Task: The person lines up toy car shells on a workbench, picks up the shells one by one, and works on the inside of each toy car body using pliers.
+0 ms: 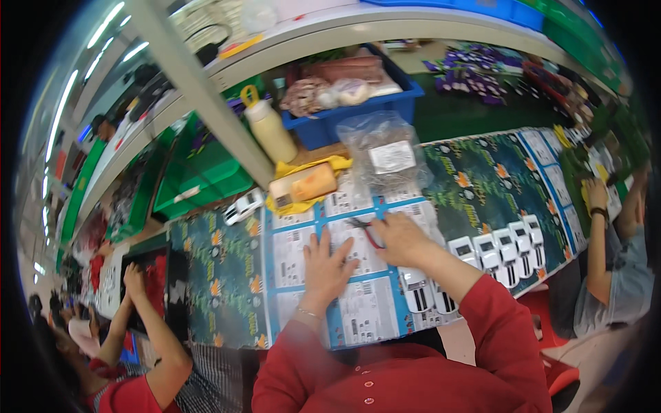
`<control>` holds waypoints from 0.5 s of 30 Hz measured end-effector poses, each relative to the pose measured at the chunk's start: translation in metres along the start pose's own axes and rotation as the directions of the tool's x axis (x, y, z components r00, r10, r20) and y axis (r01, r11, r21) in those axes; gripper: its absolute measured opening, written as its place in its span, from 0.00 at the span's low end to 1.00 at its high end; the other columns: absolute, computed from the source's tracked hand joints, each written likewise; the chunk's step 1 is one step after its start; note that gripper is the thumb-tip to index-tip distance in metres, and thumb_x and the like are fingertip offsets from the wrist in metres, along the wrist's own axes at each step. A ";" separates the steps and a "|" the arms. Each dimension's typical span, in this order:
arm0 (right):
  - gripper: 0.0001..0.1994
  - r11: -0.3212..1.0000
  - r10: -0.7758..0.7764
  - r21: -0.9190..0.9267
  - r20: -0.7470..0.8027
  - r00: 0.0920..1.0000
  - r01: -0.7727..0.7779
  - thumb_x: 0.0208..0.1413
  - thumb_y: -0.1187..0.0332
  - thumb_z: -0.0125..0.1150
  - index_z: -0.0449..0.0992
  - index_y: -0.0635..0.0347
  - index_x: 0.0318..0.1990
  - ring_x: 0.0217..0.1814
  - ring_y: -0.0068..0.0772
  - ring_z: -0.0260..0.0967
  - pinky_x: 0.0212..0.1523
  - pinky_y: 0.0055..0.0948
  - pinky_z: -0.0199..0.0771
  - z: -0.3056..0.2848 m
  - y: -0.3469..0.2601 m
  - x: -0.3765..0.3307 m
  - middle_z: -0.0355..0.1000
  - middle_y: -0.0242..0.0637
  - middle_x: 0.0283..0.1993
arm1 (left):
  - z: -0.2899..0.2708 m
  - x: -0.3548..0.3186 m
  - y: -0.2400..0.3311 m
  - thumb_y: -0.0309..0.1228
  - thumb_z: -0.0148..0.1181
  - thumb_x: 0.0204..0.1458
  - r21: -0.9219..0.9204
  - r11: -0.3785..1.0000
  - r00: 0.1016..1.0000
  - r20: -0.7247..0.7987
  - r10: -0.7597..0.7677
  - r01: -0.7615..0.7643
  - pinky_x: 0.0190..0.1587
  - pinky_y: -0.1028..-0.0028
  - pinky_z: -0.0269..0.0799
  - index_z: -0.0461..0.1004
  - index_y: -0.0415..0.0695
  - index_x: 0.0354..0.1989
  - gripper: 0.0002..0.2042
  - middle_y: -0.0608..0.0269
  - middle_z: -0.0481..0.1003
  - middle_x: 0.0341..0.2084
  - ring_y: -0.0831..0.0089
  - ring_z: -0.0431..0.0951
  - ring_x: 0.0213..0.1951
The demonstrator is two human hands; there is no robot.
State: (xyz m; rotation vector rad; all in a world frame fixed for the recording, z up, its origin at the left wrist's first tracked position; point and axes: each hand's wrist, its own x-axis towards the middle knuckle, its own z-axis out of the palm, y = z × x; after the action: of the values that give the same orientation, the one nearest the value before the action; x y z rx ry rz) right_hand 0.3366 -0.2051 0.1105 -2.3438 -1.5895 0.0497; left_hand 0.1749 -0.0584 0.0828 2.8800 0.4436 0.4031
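Observation:
My left hand [327,267] lies flat with spread fingers on white printed sheets [365,310] edged in blue, which cover the middle of the table. My right hand [405,239] is closed round the handles of small red-handled pliers [374,237], whose dark jaws point left toward my left hand. Several white toy car bodies [506,253] stand in a row by my right forearm. More white car bodies [417,289] sit under and beside that arm, partly hidden by it. One white toy car [243,207] rests alone at the far left of the sheets.
Behind the sheets lie a yellow cloth [308,180] with an orange block, and a clear plastic bag [385,155]. A cream bottle [270,129] stands beside a blue crate [323,134]. A shelf post [206,96] rises at left. Co-workers sit on both sides.

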 end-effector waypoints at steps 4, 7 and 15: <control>0.18 0.999 -0.009 0.031 0.014 1.000 0.009 0.40 0.71 0.58 0.72 0.66 0.43 0.47 0.50 0.66 0.51 0.40 0.67 0.011 -0.006 0.014 0.69 0.52 0.41 | 0.017 0.014 -0.019 0.34 0.61 0.47 -0.094 0.990 0.972 -0.219 0.080 -0.102 0.58 0.52 0.58 0.77 0.50 0.46 0.15 0.43 0.67 0.52 0.42 0.63 0.55; 0.19 0.995 0.042 -0.091 0.123 0.992 -0.031 0.39 0.70 0.60 0.74 0.69 0.41 0.48 0.48 0.66 0.49 0.36 0.67 -0.001 -0.018 0.032 0.69 0.51 0.41 | 0.010 0.026 -0.022 0.29 0.61 0.46 -0.068 0.994 0.966 -0.247 0.072 -0.091 0.53 0.57 0.64 0.79 0.47 0.39 0.11 0.48 0.71 0.45 0.49 0.68 0.50; 0.24 0.987 -0.034 -0.161 -0.122 0.992 0.015 0.46 0.59 0.59 0.71 0.64 0.49 0.49 0.41 0.65 0.44 0.37 0.67 0.032 -0.029 0.040 0.68 0.44 0.46 | 0.009 0.026 -0.020 0.31 0.57 0.48 -0.173 0.980 0.971 -0.236 0.050 -0.093 0.55 0.58 0.62 0.71 0.41 0.49 0.18 0.50 0.70 0.49 0.49 0.67 0.53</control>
State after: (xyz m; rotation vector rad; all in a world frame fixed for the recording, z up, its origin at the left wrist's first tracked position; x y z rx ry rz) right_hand 0.3193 -0.1514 0.0933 -2.3926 -1.6151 -0.2329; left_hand 0.1962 -0.0327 0.0752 2.6864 0.3191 0.7547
